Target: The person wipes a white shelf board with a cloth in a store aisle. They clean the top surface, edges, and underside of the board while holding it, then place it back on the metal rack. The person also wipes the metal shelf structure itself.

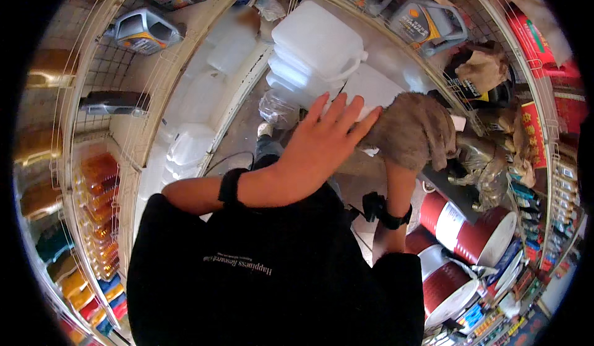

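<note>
My left hand (325, 138) reaches forward with its fingers spread and nothing in it. Its fingertips overlap the view of a white plastic container (374, 86); contact cannot be made out. A brown-grey cloth rag (416, 129) is bunched over my right hand, which holds it up to the right of the left hand. The rag hides the right fingers, and only the forearm (398, 185) below shows. Just beyond the left hand stands a stack of translucent white jugs (315, 39).
Shelving (139, 151) runs along the left, holding amber bottles (99, 191) and a grey oil jug (147, 31). More oil jugs (424, 24) line the far shelf. Red drums (467, 228) stand at the right, near a crumpled plastic bag (486, 166). Clear plastic (278, 108) lies by my foot.
</note>
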The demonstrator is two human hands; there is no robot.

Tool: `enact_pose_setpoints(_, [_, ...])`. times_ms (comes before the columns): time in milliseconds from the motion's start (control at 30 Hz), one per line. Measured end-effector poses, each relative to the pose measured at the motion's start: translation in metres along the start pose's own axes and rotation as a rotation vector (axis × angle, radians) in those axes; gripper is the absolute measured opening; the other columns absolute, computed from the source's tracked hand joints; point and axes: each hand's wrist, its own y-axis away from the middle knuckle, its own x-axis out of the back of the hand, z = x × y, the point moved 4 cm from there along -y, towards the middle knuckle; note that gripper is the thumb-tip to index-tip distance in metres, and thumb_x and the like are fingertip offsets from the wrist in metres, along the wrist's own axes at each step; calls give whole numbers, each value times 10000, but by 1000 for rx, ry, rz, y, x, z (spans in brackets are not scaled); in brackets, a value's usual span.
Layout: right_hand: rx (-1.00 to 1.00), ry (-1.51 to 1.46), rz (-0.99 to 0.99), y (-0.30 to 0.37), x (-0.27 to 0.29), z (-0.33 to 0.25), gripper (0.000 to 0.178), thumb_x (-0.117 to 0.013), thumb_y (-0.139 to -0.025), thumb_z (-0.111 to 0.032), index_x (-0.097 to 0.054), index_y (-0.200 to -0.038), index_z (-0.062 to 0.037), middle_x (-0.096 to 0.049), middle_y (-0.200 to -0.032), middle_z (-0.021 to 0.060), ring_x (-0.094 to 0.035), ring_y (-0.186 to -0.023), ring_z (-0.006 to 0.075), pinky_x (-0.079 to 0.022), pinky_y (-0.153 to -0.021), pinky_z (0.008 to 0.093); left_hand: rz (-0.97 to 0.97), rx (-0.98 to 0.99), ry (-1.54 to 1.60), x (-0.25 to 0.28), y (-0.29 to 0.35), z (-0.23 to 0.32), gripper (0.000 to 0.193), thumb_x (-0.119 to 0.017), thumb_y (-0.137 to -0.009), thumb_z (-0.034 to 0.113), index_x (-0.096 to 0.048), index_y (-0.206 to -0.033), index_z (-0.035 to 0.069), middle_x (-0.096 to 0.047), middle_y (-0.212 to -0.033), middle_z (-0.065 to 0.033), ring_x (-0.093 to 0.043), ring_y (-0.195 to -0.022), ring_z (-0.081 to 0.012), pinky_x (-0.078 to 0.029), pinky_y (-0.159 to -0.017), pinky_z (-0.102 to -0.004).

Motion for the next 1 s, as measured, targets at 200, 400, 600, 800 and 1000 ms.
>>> enact_pose_setpoints(200, [43,45,-352,-4,31,27,572,-571,-848,-269,-398,-1362,-89,-440,-1358,127,-381,-1273,274,-273,-1091,374,76,185,18,-21,-10,49,608,-531,-729,80,-415,-1321,-1,-479,-1113,-166,-478,-1105,-300,-323,-1050,-429])
enact_pose_setpoints(400, [-19,421,-587,9,28,95,469,-543,-875,-326,-504,-1285,-102,-510,-1299,94,-433,-1234,248,-320,-1056,357,176,130,106,-25,-13,65,581,-531,-722,88,-440,-1285,-26,-492,-1090,-160,-497,-1068,-302,-365,-1009,-418])
enact_pose_setpoints(600, [79,260,-196,52,-2,193,535,-521,-875,-220,-384,-1372,-76,-400,-1397,148,-346,-1303,305,-267,-1083,393,309,175,67,-27,-12,68,534,-516,-746,129,-475,-1247,-50,-537,-1116,-153,-494,-1111,-281,-354,-1015,-404])
enact_pose_setpoints(800, [269,305,-152,14,25,148,643,-547,-854,-246,-297,-1419,-70,-338,-1435,167,-298,-1331,325,-233,-1099,412,258,230,-18,-34,-2,70,568,-537,-784,256,-474,-1245,-69,-523,-1206,-166,-445,-1206,-290,-284,-1065,-404])
enact_pose_setpoints(1000, [144,146,-304,-24,65,82,652,-566,-852,-300,-317,-1414,-83,-360,-1427,145,-310,-1327,296,-228,-1104,394,330,207,422,-35,-6,63,830,-610,-725,567,-450,-1278,-32,-452,-1267,-213,-344,-1271,-366,-236,-1070,-481])
